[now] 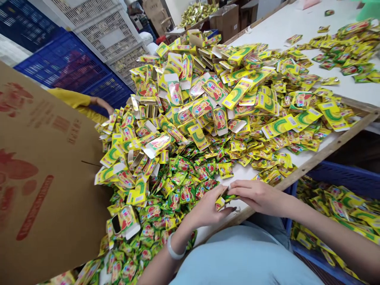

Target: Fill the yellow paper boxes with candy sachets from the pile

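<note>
My left hand (208, 209) and my right hand (258, 194) meet at the near edge of the white table (297, 23). Together they grip a small yellow box (221, 202) with its flap open. A white bracelet (173, 249) sits on my left wrist. A big heap of small yellow-green sachets (184, 186) lies right beside my left hand. Behind it rises a pile of flat and folded yellow cartons (208, 95).
A large brown cardboard sheet (38, 170) stands on the left. Another person's yellow sleeve and hand (86, 103) show behind it. Blue and white crates (89, 51) stack at the back. A blue crate with sachets (341, 206) sits below the table, right.
</note>
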The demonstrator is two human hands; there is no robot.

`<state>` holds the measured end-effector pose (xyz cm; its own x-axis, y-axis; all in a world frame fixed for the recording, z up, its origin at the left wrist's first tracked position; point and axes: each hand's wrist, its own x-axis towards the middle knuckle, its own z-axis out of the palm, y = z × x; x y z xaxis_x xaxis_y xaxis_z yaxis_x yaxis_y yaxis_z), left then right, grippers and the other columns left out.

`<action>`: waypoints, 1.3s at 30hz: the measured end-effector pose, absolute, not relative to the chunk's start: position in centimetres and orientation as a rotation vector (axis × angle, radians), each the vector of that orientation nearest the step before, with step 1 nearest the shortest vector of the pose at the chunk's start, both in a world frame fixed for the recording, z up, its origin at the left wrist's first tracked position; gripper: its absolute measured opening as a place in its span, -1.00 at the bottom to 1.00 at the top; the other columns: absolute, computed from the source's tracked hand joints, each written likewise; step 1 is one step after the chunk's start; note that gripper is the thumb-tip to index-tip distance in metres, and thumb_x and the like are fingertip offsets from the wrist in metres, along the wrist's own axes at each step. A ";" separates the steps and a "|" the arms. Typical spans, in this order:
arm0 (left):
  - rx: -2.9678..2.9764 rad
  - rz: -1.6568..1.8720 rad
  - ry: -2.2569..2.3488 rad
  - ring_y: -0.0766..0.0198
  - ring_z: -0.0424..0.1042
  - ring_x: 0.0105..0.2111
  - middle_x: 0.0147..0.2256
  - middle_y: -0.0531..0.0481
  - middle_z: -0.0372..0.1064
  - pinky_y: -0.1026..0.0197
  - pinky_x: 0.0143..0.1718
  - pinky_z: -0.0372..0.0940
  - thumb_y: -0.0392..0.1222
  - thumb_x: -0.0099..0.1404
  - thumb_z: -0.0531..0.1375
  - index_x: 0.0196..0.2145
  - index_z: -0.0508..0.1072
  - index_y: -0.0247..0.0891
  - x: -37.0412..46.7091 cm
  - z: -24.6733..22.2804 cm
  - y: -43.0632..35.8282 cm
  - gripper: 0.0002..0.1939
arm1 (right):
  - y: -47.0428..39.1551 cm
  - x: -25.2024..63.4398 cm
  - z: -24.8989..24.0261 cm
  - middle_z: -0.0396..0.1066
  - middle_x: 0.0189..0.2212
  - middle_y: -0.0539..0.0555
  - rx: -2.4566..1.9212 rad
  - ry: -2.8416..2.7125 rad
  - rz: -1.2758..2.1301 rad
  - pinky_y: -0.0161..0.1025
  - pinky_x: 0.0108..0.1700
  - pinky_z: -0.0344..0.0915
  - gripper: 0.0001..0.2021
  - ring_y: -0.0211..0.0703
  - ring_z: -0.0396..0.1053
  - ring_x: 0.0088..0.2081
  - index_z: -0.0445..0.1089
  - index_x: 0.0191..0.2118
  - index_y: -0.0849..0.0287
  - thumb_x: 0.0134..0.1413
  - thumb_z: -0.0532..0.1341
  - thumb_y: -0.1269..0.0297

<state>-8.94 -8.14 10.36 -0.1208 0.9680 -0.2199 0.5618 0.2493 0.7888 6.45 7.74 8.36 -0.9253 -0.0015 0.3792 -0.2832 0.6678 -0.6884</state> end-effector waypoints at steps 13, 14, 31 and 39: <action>1.032 0.868 1.341 0.27 0.35 -0.33 -0.29 0.01 0.38 0.21 -0.21 0.33 -0.04 0.06 0.38 -0.09 0.39 -0.29 -9.3 8.1 -10.1 -0.50 | 5.0 6.2 5.9 0.44 -0.33 0.10 0.126 -2.273 1.324 -0.37 -0.34 0.36 -0.81 -0.23 0.43 -0.34 0.45 -0.24 0.12 0.33 0.09 0.38; 1.036 0.896 1.334 0.22 0.38 -0.24 -0.20 -0.04 0.40 0.17 -0.13 0.33 -0.03 0.03 0.41 -0.02 0.37 -0.28 -9.2 7.8 -10.3 -0.41 | 4.8 6.3 5.7 0.45 -0.36 0.09 0.149 -2.287 1.360 -0.36 -0.34 0.36 -0.78 -0.23 0.44 -0.35 0.46 -0.24 0.12 0.34 0.07 0.37; 1.335 0.208 2.955 -0.12 0.29 0.03 -0.05 -0.26 0.36 -0.13 0.06 0.20 -0.08 0.31 0.23 -0.03 0.42 -0.31 -14.6 8.4 -11.7 -0.67 | 16.7 5.6 9.0 0.48 -0.10 0.35 -1.004 -2.148 0.154 -0.11 -0.32 0.30 -0.63 0.09 0.46 -0.24 0.45 -0.03 0.19 0.23 0.18 0.02; 1.248 -0.003 3.095 -0.14 0.32 -0.02 -0.07 -0.27 0.36 -0.05 -0.03 0.26 0.00 0.14 0.37 0.00 0.34 -0.35 -15.1 7.0 -12.7 -0.43 | 2.7 -9.7 6.5 0.42 -0.09 0.32 -0.273 -2.840 0.705 -0.11 -0.13 0.35 -0.59 0.14 0.34 -0.02 0.41 -0.05 0.27 0.29 0.11 -0.01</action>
